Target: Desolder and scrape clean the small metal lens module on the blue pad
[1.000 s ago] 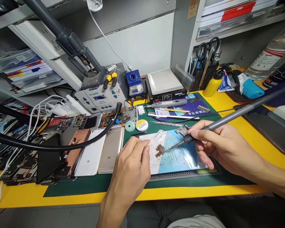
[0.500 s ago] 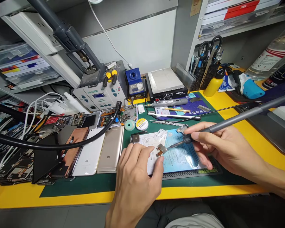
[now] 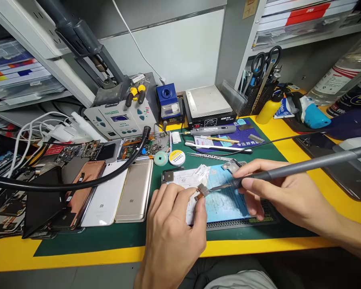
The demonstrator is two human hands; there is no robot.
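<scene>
**Trainee:** State the location of the small part (image 3: 203, 190).

**Instructor:** It lies on the blue-and-white sheet (image 3: 225, 204), over the green mat (image 3: 114, 239) on the counter (image 3: 93, 257), between the two hands.

**Trainee:** State each grip.

**Instructor:** The right hand (image 3: 291, 196) is clamped on the soldering iron (image 3: 301, 167), its tip at the part's right edge; contact cannot be confirmed. The left hand (image 3: 176, 218) has thumb and forefinger close together at the part's near left side. Whether they pinch it, I cannot tell.

**Trainee:** Handling properties?

**Instructor:** Presumably very light and easily nudged. The metal body is likely stiff; the brown ribbon (image 3: 200, 196), thin, flexible and easily torn. Hold the body's edges, away from the tip, which may be hot.
</scene>
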